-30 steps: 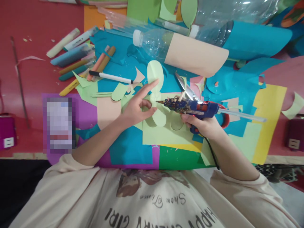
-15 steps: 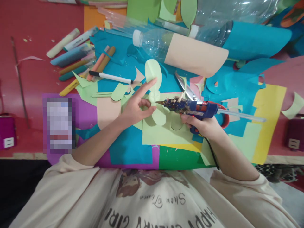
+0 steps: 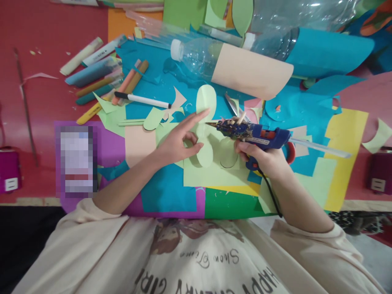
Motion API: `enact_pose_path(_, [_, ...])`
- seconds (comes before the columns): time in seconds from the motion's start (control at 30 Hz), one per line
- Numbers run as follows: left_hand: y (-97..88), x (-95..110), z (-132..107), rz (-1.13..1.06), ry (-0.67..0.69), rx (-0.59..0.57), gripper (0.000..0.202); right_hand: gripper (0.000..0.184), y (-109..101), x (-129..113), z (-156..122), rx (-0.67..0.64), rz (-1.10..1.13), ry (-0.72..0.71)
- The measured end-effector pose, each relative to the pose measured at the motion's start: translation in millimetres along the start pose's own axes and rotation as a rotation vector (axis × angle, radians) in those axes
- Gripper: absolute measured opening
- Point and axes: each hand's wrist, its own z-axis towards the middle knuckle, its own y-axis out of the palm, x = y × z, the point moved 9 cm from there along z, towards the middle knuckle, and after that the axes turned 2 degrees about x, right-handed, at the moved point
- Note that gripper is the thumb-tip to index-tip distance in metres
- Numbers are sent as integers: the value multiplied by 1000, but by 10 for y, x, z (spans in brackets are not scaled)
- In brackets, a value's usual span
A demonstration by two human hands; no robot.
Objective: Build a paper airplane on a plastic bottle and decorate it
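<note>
My left hand (image 3: 179,141) pinches a pale green paper cut-out (image 3: 205,122) made of oval petals, thumb and a bent finger on its middle, the index finger stretched out along it. My right hand (image 3: 263,157) grips a blue hot glue gun (image 3: 255,134) with a clear glue stick sticking out of its back. The gun's nozzle points left and sits just right of the cut-out's middle, close to my left fingertips. A black cord runs from the gun down past my right wrist.
Coloured paper sheets and scraps cover the red table (image 3: 45,98). Scissors (image 3: 234,107) lie behind the gun. A black-capped pen (image 3: 142,99) and several markers (image 3: 101,77) lie at the upper left. Two paper-wrapped plastic bottles (image 3: 232,65) lie behind. A pale green sheet (image 3: 214,173) lies under my hands.
The glue gun has shifted a little right and up, its nozzle tilted higher. The green cut-out has moved slightly right with my left hand, whose index finger now lies along it.
</note>
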Motion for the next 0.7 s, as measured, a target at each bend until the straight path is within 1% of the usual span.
enact_pose_path(0.1, [-11,-4,8,-16,6,18,70,30,-20,-18,7,-3,5,-6])
enact_pose_path(0.17, [-21,-13,13,-32,6,36,72,28,-60,-55,-1,9,34,-26])
enact_pose_path(0.27, [-29,-11,19,-55,7,50,71,23,-230,-89,-45,88,111,-41])
enact_pose_path(0.37, [-33,14,22,-64,17,55,68,26,-565,-44,-120,234,169,-17])
enact_pose_path(0.4, [-33,21,23,-65,17,55,68,27,-717,-21,-149,301,164,-11])
enact_pose_path(0.43, [-32,26,23,-67,16,54,67,25,-910,9,-188,406,157,-6])
enact_pose_path(0.47, [-31,30,23,-71,15,52,67,22,-1077,41,-216,475,167,0])
enact_pose_path(0.5, [-30,33,24,-77,14,51,66,20,-1227,105,-234,524,168,42])
enact_pose_path(0.57, [-30,38,26,-89,14,51,65,19,-1474,287,-252,580,198,180])
enact_pose_path(0.63, [-28,47,29,-96,18,49,64,19,-1628,463,-243,563,215,309])
enact_pose_path(0.67, [-25,55,31,-98,22,46,64,19,-1705,554,-257,573,210,377])
enact_pose_path(0.7, [-24,63,32,-101,24,44,64,18,-1790,615,-275,598,206,407])
